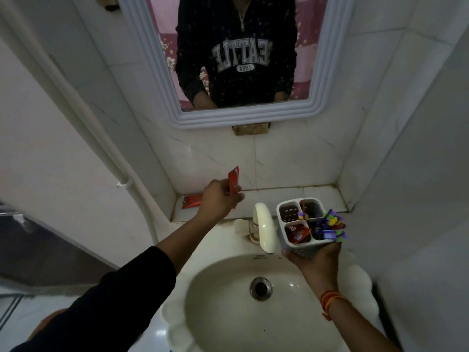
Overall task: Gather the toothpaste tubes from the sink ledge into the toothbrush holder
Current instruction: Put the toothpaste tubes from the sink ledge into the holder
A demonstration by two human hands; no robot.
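The red toothpaste tube pinched in the left hand looks like thin glossy plastic or foil; behind that grip a second red tube lies on the grimy tiled ledge. The holder cupped in the right hand is matt white plastic, beside a smooth glossy tap, over a glazed basin with metal drain

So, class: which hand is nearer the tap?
Right. The right hand holds the holder right beside the tap; the left hand, gripping a red tube, is further off to its left.
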